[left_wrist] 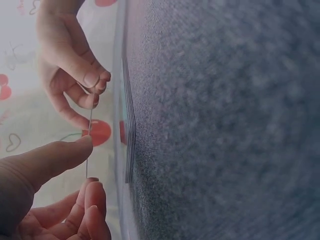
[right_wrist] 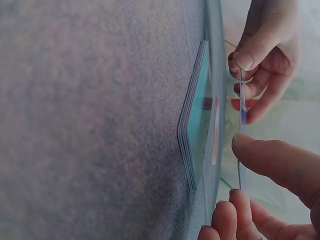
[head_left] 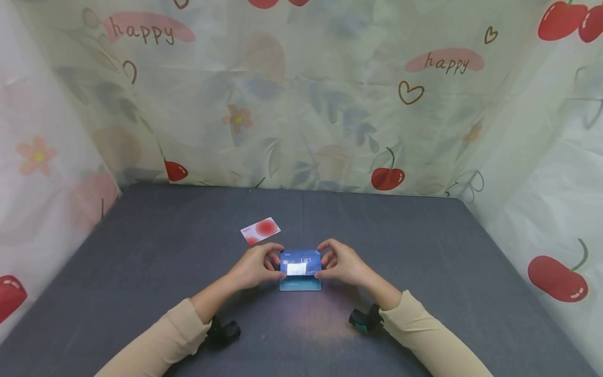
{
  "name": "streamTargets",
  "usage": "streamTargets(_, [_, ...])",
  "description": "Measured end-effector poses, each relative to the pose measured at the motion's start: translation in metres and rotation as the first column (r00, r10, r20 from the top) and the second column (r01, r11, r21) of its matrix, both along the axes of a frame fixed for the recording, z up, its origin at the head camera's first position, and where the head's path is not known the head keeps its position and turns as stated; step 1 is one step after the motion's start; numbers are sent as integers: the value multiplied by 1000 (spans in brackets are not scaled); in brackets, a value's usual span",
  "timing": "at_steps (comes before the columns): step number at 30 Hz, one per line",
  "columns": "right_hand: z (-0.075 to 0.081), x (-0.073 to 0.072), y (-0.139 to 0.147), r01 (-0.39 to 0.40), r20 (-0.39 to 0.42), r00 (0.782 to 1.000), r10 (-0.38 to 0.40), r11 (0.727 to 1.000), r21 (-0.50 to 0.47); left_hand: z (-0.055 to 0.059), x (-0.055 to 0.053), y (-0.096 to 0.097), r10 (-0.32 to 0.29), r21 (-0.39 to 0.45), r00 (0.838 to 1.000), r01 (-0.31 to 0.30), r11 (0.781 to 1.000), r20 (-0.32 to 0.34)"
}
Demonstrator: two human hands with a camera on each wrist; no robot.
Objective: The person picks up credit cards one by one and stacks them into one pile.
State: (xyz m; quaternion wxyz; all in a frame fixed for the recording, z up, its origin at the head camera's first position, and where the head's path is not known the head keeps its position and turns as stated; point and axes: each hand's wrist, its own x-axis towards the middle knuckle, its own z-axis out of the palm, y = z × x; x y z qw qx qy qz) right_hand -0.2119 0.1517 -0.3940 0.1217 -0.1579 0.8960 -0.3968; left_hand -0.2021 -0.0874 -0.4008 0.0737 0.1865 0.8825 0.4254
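A blue plastic card [head_left: 300, 262] with "VIP" lettering is held level by both hands, one at each short end. My left hand [head_left: 256, 266] pinches its left end between thumb and fingers. On the right end, my right hand [head_left: 346, 264] does the same. Under it, a neat stack of cards [head_left: 300, 284] with a light blue top one lies on the table. Both wrist views show the held card edge-on, with a gap between it and the stack [right_wrist: 192, 130].
A pink-and-white card with red circles [head_left: 260, 231] lies on the dark grey table [head_left: 400, 235], beyond my left hand. Black wrist cameras [head_left: 225, 332] hang under both sleeves. A patterned curtain [head_left: 301, 120] with cherries stands behind the table and along its sides.
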Motion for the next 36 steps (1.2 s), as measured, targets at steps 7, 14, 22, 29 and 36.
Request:
streamTargets(7, [-2,2,1,-10,7,1000,10,1000,-4,-1,1,0,-10,-6,1000,10,1000,-2])
streamTargets(14, [-2,4,2,-34,20,999,35,999,-2,-2,2,-1,-15,-16,1000,14,1000,-6])
streamTargets(22, [-3,4,3,-62,30,998,62,998,-7,-2,4,-1,-14,-28,1000,14,999,12])
streamTargets(29, [-3,5,4,-64,43,997,64,998,-2,-2,5,0,-25,-45,1000,26,999,15])
streamTargets(36, [-4,5,3,-58,63,996,57,998,12,-1,7,-1,-23,-55,1000,23,998,11])
